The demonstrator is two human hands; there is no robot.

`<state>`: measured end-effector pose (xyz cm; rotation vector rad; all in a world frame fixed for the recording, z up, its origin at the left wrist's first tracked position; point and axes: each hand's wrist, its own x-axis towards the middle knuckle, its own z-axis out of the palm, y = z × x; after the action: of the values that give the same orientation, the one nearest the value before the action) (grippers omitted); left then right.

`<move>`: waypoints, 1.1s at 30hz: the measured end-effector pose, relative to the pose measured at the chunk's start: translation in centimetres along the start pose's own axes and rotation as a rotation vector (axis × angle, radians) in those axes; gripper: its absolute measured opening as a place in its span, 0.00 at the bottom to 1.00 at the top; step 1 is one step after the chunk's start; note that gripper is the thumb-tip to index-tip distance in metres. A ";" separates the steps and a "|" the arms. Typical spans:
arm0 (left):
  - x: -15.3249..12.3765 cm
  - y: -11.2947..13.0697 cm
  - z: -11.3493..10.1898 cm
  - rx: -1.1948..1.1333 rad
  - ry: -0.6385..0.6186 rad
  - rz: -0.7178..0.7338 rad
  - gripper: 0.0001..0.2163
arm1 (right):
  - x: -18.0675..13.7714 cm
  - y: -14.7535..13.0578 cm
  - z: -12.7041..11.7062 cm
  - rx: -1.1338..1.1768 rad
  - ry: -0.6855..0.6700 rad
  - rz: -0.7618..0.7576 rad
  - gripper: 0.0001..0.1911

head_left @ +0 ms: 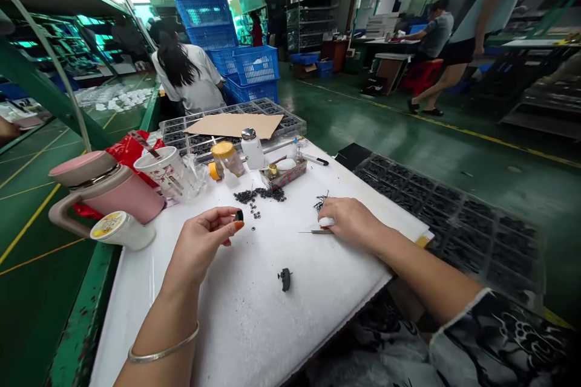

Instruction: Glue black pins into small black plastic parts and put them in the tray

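Between thumb and fingertips, my left hand (205,231) pinches a small black plastic part (239,215) above the white work surface (236,320). My right hand (347,221) rests at the right side of the surface, fingers closed on a small white object (325,222). A thin metal piece (320,231) with a needle-like tip sticks out beneath those fingers; whether it joins the white object I cannot tell. Thin black pins (320,201) lie just beyond that hand. Nearer me sits another black plastic part (285,279). Small black rings (255,211) lie loose below a dark pile (261,194).
A small box (287,175), white pump bottle (253,150), yellow-lidded jar (227,158), patterned cup (164,174) and pink flask (122,196) line the back and left. Compartment trays of black parts (426,199) stand right. A person (188,72) sits ahead near blue crates (256,66).
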<state>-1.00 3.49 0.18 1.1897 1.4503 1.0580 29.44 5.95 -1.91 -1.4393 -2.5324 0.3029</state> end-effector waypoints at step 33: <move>-1.1 0.6 0.8 -0.702 -0.279 -0.101 0.13 | 5.2 -12.0 -2.5 0.845 0.377 -0.317 0.03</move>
<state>-0.04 2.49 0.76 0.7077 0.8024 1.1434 17.74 4.63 4.29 -0.6780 -1.8979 0.8236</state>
